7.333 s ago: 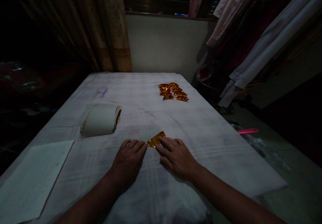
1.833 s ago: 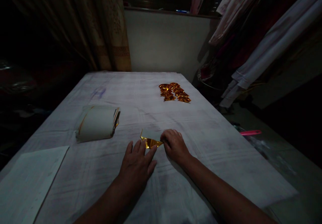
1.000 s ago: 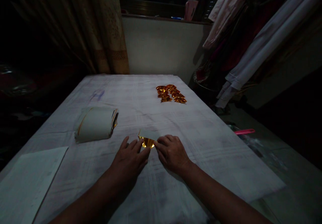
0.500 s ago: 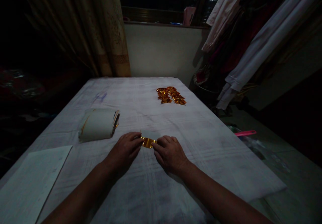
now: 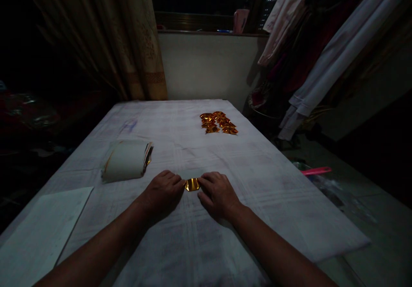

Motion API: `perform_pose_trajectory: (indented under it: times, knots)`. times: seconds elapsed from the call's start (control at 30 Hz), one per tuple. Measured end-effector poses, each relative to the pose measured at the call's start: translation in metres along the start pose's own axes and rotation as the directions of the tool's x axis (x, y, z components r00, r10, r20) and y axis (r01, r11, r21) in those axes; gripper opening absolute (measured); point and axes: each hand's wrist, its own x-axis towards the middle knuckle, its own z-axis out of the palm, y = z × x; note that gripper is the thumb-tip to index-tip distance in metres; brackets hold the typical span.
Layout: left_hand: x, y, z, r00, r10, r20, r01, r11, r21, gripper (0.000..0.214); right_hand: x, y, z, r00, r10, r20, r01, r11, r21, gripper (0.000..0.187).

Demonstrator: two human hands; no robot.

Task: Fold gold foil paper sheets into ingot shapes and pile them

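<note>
watching the fold close: my left hand (image 5: 162,190) and right hand (image 5: 217,192) now pinch the gold foil piece (image 5: 192,184) from 9 and 3 o'clock, flat on the table (image 5: 257,184) (its white flap showed a moment ago, now tucked under), so i judge this fold pressed down

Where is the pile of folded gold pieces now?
In the head view, the pile of gold pieces lies on the white cloth, far beyond the right hand, right of the paper roll.
</note>
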Motion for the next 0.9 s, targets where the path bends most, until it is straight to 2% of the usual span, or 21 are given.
perform_pose_trajectory:
  times: [0.17, 0.37, 0.47, 0.57, 0.67, 0.9]
  knots:
    - [-0.001, 0.0, 0.005, 1.0, -0.027, -0.011, 0.027, 0.999, 0.021, 0.017, 0.008, 0.009, -0.003, 0.998, -0.045, 0.047, 0.045, 0.999, 0.002, 0.031]
    - [-0.002, 0.003, 0.015, 0.974, -0.192, -0.119, 0.183, 0.98, -0.083, 0.017, 0.014, 0.02, 0.001, 0.993, -0.108, 0.039, 0.11, 0.993, -0.035, 0.018]
    - [-0.003, 0.009, 0.015, 0.957, -0.277, -0.087, 0.26, 0.95, -0.173, 0.018, 0.013, 0.022, 0.003, 0.994, -0.105, 0.009, 0.105, 0.994, -0.026, 0.017]
    - [-0.005, 0.014, 0.013, 0.951, -0.308, -0.04, 0.292, 0.93, -0.222, 0.02, 0.012, 0.021, 0.004, 0.995, -0.099, 0.008, 0.099, 0.995, -0.018, 0.018]
    - [-0.007, 0.016, 0.015, 0.939, -0.342, -0.035, 0.324, 0.915, -0.242, 0.021, 0.014, 0.019, 0.005, 0.998, -0.054, 0.031, 0.055, 0.998, -0.032, 0.019]
    - [-0.003, 0.019, 0.024, 0.882, -0.464, -0.086, 0.435, 0.87, -0.232, 0.023, 0.026, 0.014, 0.004, 0.983, 0.171, 0.064, -0.171, 0.985, 0.001, 0.006]
